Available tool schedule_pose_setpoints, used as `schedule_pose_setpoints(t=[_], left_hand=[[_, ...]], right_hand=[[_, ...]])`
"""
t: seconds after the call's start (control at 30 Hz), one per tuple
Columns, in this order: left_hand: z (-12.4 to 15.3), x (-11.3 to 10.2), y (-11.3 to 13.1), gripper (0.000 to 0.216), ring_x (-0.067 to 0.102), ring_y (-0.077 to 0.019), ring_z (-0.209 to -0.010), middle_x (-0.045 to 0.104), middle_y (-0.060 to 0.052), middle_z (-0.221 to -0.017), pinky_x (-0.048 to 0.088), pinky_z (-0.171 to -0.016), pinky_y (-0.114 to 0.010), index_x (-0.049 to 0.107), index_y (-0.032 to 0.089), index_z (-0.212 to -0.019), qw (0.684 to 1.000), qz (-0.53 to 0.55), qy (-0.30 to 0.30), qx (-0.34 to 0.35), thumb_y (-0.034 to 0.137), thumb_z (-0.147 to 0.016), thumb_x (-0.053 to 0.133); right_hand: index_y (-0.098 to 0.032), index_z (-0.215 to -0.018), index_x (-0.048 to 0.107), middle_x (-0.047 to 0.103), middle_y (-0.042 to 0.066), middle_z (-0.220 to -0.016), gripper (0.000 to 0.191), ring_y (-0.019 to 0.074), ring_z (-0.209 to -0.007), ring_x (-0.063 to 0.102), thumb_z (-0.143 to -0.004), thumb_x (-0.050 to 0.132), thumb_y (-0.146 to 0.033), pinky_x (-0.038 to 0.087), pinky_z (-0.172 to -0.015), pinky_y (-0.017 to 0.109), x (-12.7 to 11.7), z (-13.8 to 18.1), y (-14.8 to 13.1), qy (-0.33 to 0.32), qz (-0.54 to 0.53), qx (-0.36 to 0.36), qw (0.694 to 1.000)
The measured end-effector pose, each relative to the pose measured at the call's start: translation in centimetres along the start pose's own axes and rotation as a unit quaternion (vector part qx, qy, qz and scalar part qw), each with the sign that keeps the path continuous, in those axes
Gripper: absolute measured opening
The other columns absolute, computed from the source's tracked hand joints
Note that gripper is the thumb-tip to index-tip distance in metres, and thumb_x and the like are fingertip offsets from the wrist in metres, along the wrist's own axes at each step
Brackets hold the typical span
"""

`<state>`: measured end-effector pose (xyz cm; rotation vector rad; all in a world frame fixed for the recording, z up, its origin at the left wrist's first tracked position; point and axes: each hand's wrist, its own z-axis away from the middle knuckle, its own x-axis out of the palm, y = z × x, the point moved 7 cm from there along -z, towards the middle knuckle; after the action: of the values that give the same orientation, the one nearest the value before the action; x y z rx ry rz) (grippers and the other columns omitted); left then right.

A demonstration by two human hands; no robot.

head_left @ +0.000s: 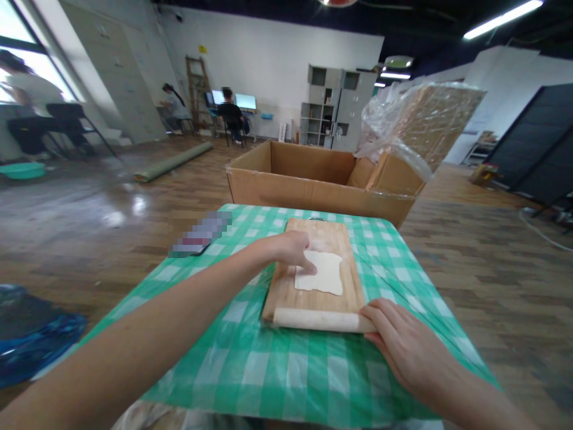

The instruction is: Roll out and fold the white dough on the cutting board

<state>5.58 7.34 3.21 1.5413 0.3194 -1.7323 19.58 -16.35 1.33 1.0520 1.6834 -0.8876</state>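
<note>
Daylight was admitted by an overexposed window far beyond the hands to the left, and white light was given by a ceiling tube beyond them to the right. Glare was thrown on the floor left of them, while the ceiling was left dark. The far surroundings were softened by blur, outer lines were bent by wide-angle distortion, and a phone to their left was pixelated.

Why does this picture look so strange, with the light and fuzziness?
Head view: the window at far left is washed out, with bright glare on the floor; head view, left edge: the seated person looks smeared; head view, left background: pale panels tilt, probably lens distortion; head view, centre: the dough is clearer.
</note>
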Motion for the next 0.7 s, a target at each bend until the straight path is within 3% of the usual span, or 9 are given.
schedule_pose_setpoints(t=[0.13, 0.2, 0.33, 0.5, 0.6, 0.7], left_hand=[[-0.5, 0.2, 0.1, 0.054, 0.068, -0.0263, -0.084, 0.078, -0.011, -0.097, 0.042, -0.066, -0.031, 0.075, 0.015, -0.093, 0.999, 0.0, -0.044, -0.014, 0.058, -0.061, 0.084], [-0.4, 0.3, 0.0, 0.042, 0.066, -0.0237, -0.079, 0.076, -0.007, -0.088, 0.04, -0.064, -0.03, 0.073, 0.016, -0.085, 0.998, 0.043, -0.043, -0.001, 0.05, -0.063, 0.084], [0.7, -0.1, 0.4, 0.024, 0.065, -0.02, -0.082, 0.073, -0.003, -0.09, 0.043, -0.068, -0.028, 0.07, 0.018, -0.089, 0.975, 0.207, 0.061, 0.058, 0.033, -0.072, 0.076], [1.9, 1.0, 0.4, 0.032, 0.065, -0.018, -0.082, 0.073, -0.006, -0.093, 0.045, -0.066, -0.026, 0.07, 0.017, -0.1, 0.873, 0.463, 0.126, 0.081, 0.042, -0.082, 0.079], [1.8, 1.7, -0.3, 0.039, 0.067, -0.0182, -0.086, 0.074, -0.007, -0.098, 0.049, -0.071, -0.027, 0.07, 0.016, -0.104, 0.803, 0.567, 0.161, 0.085, 0.044, -0.079, 0.084], [1.4, 2.6, -1.1, 0.042, 0.068, -0.0187, -0.088, 0.075, -0.008, -0.102, 0.052, -0.075, -0.028, 0.07, 0.016, -0.108, 0.766, 0.616, 0.162, 0.09, 0.045, -0.081, 0.084]], right_hand=[[-0.024, -0.12, 0.059, 0.066, 0.01, -0.114, 0.02, 0.0249, -0.095, 0.068, -0.107, 0.045, -0.03, 0.058, -0.079, 0.037, -2.2, 2.9, 4.1, 0.057, -0.049, 0.057, 0.996], [-0.023, -0.119, 0.058, 0.066, 0.009, -0.108, 0.019, 0.0231, -0.091, 0.068, -0.107, 0.047, -0.034, 0.057, -0.077, 0.035, -3.4, 3.2, 6.3, 0.091, -0.09, 0.11, 0.986], [-0.023, -0.112, 0.058, 0.06, -0.001, -0.076, 0.023, 0.017, -0.061, 0.057, -0.101, 0.057, -0.044, 0.048, -0.054, 0.029, -4.0, 0.9, 9.2, 0.133, -0.211, 0.227, 0.941], [-0.024, -0.08, 0.05, 0.045, -0.008, -0.052, 0.032, 0.0112, -0.04, 0.043, -0.083, 0.073, -0.046, 0.032, -0.035, 0.024, -2.0, -5.7, 9.4, 0.137, -0.419, 0.342, 0.83], [-0.021, -0.085, 0.058, 0.049, -0.007, -0.049, 0.035, 0.0096, -0.037, 0.042, -0.077, 0.079, -0.048, 0.03, -0.032, 0.021, -1.4, -10.1, 8.2, 0.116, -0.469, 0.313, 0.818], [-0.02, -0.104, 0.064, 0.049, -0.01, -0.044, 0.047, 0.009, -0.033, 0.038, -0.074, 0.084, -0.049, 0.025, -0.029, 0.019, 0.5, -12.6, 7.5, 0.057, -0.515, 0.302, 0.8]])
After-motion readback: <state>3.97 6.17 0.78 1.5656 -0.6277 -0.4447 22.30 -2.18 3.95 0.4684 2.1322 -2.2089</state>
